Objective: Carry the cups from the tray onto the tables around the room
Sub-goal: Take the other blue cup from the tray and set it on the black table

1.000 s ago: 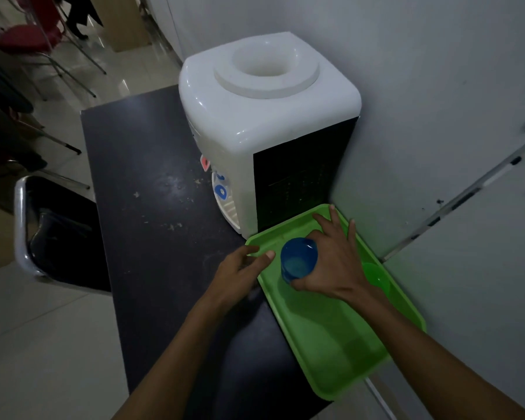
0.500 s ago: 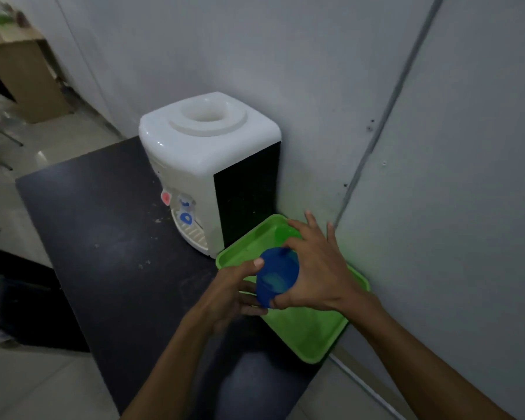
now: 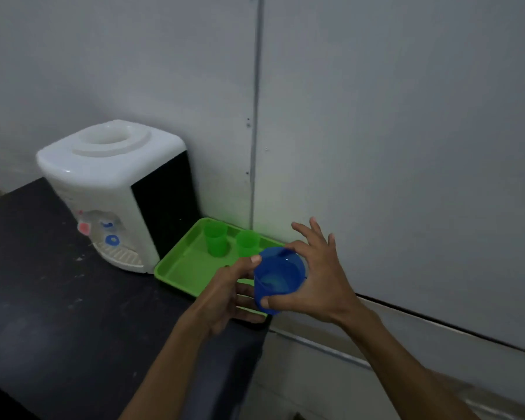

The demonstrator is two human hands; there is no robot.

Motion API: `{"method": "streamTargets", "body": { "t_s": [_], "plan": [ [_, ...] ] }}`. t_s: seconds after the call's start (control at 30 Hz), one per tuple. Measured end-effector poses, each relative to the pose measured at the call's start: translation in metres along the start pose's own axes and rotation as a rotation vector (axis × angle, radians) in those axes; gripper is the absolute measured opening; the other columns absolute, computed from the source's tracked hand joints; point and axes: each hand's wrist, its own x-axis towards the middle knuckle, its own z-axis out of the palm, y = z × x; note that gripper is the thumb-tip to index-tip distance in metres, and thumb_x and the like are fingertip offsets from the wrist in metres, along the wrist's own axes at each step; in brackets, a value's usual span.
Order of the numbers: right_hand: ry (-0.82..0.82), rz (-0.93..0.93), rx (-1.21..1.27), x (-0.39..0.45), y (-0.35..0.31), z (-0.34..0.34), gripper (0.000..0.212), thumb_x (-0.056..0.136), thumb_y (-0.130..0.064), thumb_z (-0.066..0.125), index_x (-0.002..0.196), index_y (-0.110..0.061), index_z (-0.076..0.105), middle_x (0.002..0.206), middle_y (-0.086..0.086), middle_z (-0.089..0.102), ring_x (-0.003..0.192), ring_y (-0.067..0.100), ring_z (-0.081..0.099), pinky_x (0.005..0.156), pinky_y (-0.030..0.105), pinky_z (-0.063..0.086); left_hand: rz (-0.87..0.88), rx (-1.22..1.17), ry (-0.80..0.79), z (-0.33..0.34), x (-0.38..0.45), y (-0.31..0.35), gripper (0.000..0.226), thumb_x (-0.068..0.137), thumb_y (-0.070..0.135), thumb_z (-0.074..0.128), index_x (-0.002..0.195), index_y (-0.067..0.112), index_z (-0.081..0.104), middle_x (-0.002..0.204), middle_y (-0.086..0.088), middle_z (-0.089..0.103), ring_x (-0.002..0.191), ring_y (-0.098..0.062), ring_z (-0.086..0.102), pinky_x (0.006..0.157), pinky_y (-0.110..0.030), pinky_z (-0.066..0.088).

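Note:
A blue cup (image 3: 278, 278) is held in the air above the near right corner of the green tray (image 3: 185, 268). My right hand (image 3: 319, 280) grips it with thumb underneath and a finger on the rim, the other fingers spread. My left hand (image 3: 228, 295) touches the cup's left side with thumb and fingers. Two green cups stand upright at the back of the tray, one (image 3: 215, 243) on the left and one (image 3: 248, 244) just right of it, partly hidden by the blue cup.
The tray lies on a black table (image 3: 58, 298) against a grey wall (image 3: 376, 131). A white water dispenser (image 3: 115, 192) stands directly left of the tray. The table's right edge ends just past the tray, with floor below.
The blue cup has risen off the tray and shifted right. My left hand came up to its side. The view swung right and up, showing the two green cups.

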Motion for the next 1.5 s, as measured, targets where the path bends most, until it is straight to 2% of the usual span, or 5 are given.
{"method": "streamTargets", "body": {
  "t_s": [0.37,0.5,1.1,1.27,1.5],
  "plan": [
    [0.237,0.274,-0.106,-0.126,0.070,-0.119,0.090,0.040,-0.078,0.070,0.116,-0.030,0.060,0.156,-0.009,0.028,0.149,0.008,0.002,0.120,0.049,-0.004,-0.047,0.202,-0.365,0.169,0.016,-0.018,0.081,0.058,0.065,0.067,0.113,0.006,0.066,0.106,-0.033,0.069,0.090,-0.044,0.070,0.079,-0.050,0.057],
    [0.331,0.372,-0.138,-0.188,0.104,-0.170,0.092,0.040,-0.077,0.069,0.118,-0.029,0.060,0.156,-0.010,0.029,0.148,0.008,0.006,0.119,0.044,-0.006,-0.017,0.275,-0.446,0.257,0.015,-0.034,0.062,0.069,0.062,0.063,0.109,0.015,0.068,0.103,-0.023,0.072,0.089,-0.044,0.071,0.080,-0.054,0.058],
    [0.640,0.796,-0.269,-0.503,0.254,-0.396,0.089,0.040,-0.072,0.072,0.116,-0.027,0.063,0.152,-0.006,0.036,0.146,0.012,0.016,0.118,0.056,0.012,-0.140,0.501,-0.912,0.677,-0.040,-0.166,0.064,0.071,0.061,0.058,0.109,0.011,0.069,0.098,-0.022,0.074,0.090,-0.039,0.072,0.075,-0.045,0.059],
    [0.749,0.932,-0.316,-0.569,0.283,-0.442,0.083,0.042,-0.067,0.077,0.114,-0.027,0.063,0.148,-0.002,0.041,0.143,0.014,0.022,0.120,0.050,0.006,-0.165,0.550,-1.060,0.777,-0.047,-0.198,0.049,0.074,0.058,0.060,0.099,0.019,0.075,0.105,-0.018,0.072,0.093,-0.041,0.071,0.077,-0.051,0.059],
    [0.893,1.067,-0.419,-0.646,0.340,-0.500,0.085,0.047,-0.064,0.077,0.120,-0.022,0.060,0.147,-0.001,0.042,0.138,0.004,0.017,0.115,0.040,-0.005,-0.226,0.621,-1.284,0.915,-0.044,-0.241,0.065,0.073,0.058,0.062,0.116,0.010,0.066,0.113,-0.023,0.067,0.094,-0.041,0.071,0.078,-0.052,0.059]
  ]
}}
